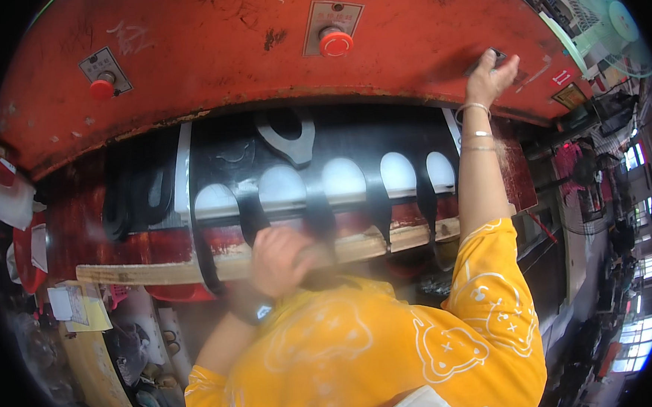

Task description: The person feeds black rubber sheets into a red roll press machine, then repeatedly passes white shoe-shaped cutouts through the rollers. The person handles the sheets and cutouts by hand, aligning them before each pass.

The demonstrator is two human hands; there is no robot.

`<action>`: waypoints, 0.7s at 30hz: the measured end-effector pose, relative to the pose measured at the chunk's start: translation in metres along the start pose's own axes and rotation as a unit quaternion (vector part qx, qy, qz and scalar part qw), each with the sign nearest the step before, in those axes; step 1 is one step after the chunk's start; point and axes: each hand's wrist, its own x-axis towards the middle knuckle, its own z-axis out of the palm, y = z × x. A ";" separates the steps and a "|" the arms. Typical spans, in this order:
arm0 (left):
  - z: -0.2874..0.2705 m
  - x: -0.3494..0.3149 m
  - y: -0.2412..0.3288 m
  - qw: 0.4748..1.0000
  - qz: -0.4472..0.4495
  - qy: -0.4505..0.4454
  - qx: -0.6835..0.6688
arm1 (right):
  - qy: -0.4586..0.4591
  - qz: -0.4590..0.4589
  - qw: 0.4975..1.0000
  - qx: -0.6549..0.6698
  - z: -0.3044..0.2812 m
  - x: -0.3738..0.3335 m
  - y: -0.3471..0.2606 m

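Note:
My right hand (491, 79) is raised to the red machine panel (235, 52), its fingers stretched out beside a small dark plate that they partly cover. Whether a fingertip presses anything there I cannot tell. My left hand (281, 260) is smeared by motion at the wooden front edge of the red board (139, 252); its fingers and anything in them are unclear. Behind it lies a black sheet (351, 131) with several rounded white shapes (343, 177) along its front. Dark strips (375, 215) hang between them over the edge. A grey U-shaped piece (292, 142) rests farther back.
Two red push buttons, one in the middle (335, 43) and one at the left (101, 87), stick out of the panel. Dark curved pieces (117, 205) lie left of the sheet. A green fan (613, 22) stands at the far right. Papers (75, 307) lie at the left.

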 end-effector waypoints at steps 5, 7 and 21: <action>0.007 0.029 -0.031 0.999 -0.022 0.010 0.044 | -0.028 -0.041 0.999 0.007 0.005 -0.001 0.022; 0.010 0.040 -0.040 0.996 -0.034 0.018 0.077 | -0.053 0.053 0.989 0.128 -0.016 -0.020 0.016; 0.020 0.083 -0.068 0.989 -0.049 0.081 0.113 | -0.011 -0.049 0.999 -0.018 -0.029 0.007 0.013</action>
